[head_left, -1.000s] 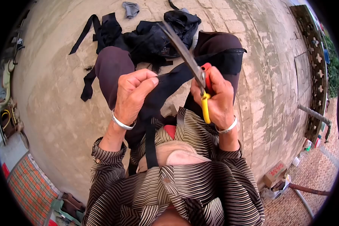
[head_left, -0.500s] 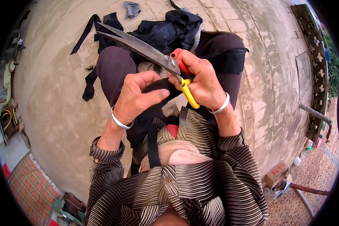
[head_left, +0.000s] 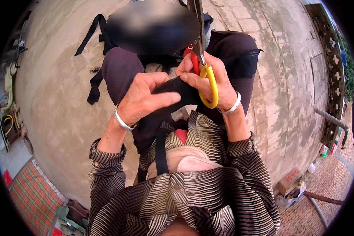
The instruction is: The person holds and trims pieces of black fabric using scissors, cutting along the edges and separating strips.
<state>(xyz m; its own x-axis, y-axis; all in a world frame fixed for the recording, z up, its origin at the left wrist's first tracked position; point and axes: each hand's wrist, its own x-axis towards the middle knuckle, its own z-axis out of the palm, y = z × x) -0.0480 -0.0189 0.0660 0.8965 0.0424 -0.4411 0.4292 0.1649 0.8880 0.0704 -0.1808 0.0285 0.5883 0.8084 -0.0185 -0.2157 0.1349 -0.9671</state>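
Black cloth (head_left: 187, 94) stretches between my two hands above my lap. My left hand (head_left: 141, 96) grips its left end between the thumb and bent fingers. My right hand (head_left: 220, 80) pinches the other end with thumb and forefinger while also keeping hold of a pair of scissors (head_left: 201, 37). One scissor handle is red, the other yellow, and the blades point up past the top of the view, close together. Where the cloth passes beneath my hands, its lower part merges with other dark fabric on my lap.
Black strips (head_left: 95, 84) lie on the concrete floor (head_left: 63, 102) to the left. A blurred oval hides most of the dark cloth heap ahead. A cardboard box (head_left: 290, 181) stands at the lower right, and a plaid cloth (head_left: 35, 200) lies at the lower left.
The scissors have swung from pointing up-left to pointing straight up, and their blades have closed. My right thumb and forefinger now pinch the cloth, which is raised and stretched between my hands.
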